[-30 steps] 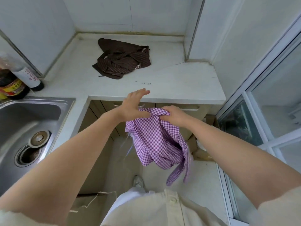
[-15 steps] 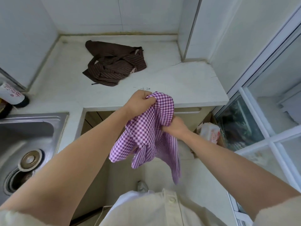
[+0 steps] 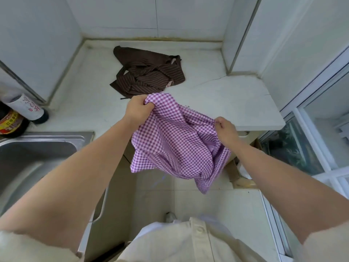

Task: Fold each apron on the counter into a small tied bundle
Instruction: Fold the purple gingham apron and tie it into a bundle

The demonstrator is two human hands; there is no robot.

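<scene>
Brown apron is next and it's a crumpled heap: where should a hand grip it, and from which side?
Probably the plain flap at the far-left end of the brown striped apron, reached from the left over the counter. It lies flat and free, while the middle is a tangle of straps and folds.

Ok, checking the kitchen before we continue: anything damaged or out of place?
A thin crack runs across the white counter, right of the brown striped apron, which lies crumpled and unfolded.
</scene>
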